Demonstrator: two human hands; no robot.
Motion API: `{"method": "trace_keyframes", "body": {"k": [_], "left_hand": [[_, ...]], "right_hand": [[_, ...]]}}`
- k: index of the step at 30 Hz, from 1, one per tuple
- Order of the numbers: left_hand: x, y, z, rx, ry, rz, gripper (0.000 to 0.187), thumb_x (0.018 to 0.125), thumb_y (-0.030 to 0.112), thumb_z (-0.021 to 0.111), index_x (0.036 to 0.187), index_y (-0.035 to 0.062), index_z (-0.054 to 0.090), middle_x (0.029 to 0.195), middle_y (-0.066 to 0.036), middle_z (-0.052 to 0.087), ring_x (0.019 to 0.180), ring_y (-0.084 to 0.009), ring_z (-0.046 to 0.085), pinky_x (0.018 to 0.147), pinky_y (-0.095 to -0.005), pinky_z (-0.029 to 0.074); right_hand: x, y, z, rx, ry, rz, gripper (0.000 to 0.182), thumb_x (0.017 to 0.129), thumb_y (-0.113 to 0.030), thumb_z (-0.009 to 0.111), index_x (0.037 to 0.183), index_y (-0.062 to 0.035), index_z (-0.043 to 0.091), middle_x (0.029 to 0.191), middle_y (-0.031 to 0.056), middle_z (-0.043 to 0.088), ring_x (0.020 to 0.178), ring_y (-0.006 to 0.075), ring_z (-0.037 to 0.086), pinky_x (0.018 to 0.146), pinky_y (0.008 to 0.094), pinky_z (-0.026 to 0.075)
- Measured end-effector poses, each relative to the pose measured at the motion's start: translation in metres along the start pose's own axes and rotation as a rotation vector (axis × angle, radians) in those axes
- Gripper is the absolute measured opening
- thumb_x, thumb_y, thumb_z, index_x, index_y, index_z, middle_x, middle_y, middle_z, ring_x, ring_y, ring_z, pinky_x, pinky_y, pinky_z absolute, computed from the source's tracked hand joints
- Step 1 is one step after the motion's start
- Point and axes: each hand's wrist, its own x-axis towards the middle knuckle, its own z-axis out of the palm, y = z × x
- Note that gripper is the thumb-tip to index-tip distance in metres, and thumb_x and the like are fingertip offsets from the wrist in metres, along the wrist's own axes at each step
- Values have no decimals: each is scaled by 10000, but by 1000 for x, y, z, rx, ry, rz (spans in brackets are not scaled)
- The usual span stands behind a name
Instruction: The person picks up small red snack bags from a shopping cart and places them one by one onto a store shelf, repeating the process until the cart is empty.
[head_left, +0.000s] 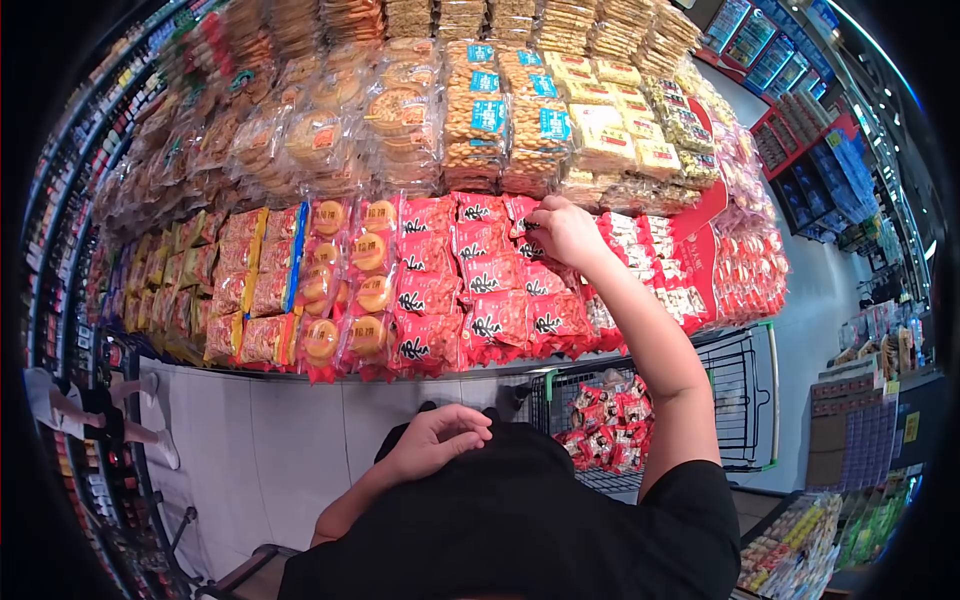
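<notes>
My right hand (pixel 568 232) reaches out to the back of a display of red snack packets with black lettering. Its fingers are closed on the edge of a red snack packet (pixel 519 211) at the far end of a row. More red packets (pixel 496 274) lie in neat overlapping rows in front of it. In front of my body, my left hand (pixel 435 442) hovers with loosely bent fingers and the thumb apart. Nothing shows in it.
A wire shopping cart (pixel 745 385) stands below the display's right end, with a heap of small red and white packets (pixel 610 425) inside. Round cakes (pixel 372 285) lie left of the red rows. Bagged nuts (pixel 487 115) are stacked behind. A person's leg (pixel 135 432) shows at far left.
</notes>
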Motion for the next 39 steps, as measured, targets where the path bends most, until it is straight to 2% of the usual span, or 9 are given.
{"method": "trace_keyframes", "body": {"k": [3,10,14,25,28,32,34,36,39], "left_hand": [[3,-1,0,12,-23,-13,243,1000,39,594,1239,-3,594,1117,-90,684,1022,-128,659,912,-278,532],[7,-2,-1,22,-73,-41,258,998,39,597,1252,-6,590,1120,-92,686,1032,-131,662,921,-281,530],[6,-1,-3,19,-78,-39,262,998,38,595,1256,-8,588,1124,-97,686,1038,-136,663,924,-283,528],[5,-1,-9,9,-138,-52,285,991,25,594,1274,-7,580,1140,-102,676,1064,-140,650,935,-288,520],[4,-2,-12,-8,-186,-68,289,993,27,592,1279,-7,576,1144,-102,673,1061,-137,647,939,-286,518],[2,-2,-19,22,-233,-105,286,994,29,591,1278,-7,576,1146,-102,670,1057,-134,645,939,-285,516],[2,-6,-25,31,-285,-129,303,1009,88,595,1301,15,569,1162,-75,659,1057,-117,633,932,-268,506],[5,-12,-31,40,-317,-157,303,1011,91,593,1303,18,568,1166,-72,658,1058,-117,632,934,-267,506],[9,-13,-34,41,-363,-214,301,1015,98,588,1305,23,569,1177,-68,656,1058,-116,632,936,-266,505]], "right_hand": [[4,0,3,-117,-64,-15,129,845,-102,613,938,-55,687,979,118,608,1027,310,630,849,446,531],[13,9,13,-123,27,-161,189,810,-109,680,992,-70,715,957,100,619,983,308,628,826,436,536],[8,3,-2,-3,-29,-85,334,750,9,648,1073,-49,710,1063,124,628,1088,325,602,928,424,514],[14,0,8,-71,-121,-25,365,765,6,659,1122,-53,712,1122,139,669,1112,345,624,949,429,515],[9,6,9,67,-65,-36,373,778,9,663,1146,-39,701,1165,156,671,1111,354,632,953,427,521],[-15,-9,-8,196,202,1,328,793,4,672,1119,-20,697,1213,183,670,1135,363,628,973,426,516],[-40,-28,-30,276,474,27,308,821,21,645,1120,-29,698,1197,179,676,1116,357,640,947,415,529],[-78,-42,-38,373,635,126,284,832,74,599,1064,-38,719,1142,156,706,1042,284,692,885,378,549],[-143,-47,-30,348,768,261,285,836,95,581,1030,-48,733,1126,148,720,1027,267,705,878,368,556]]}}
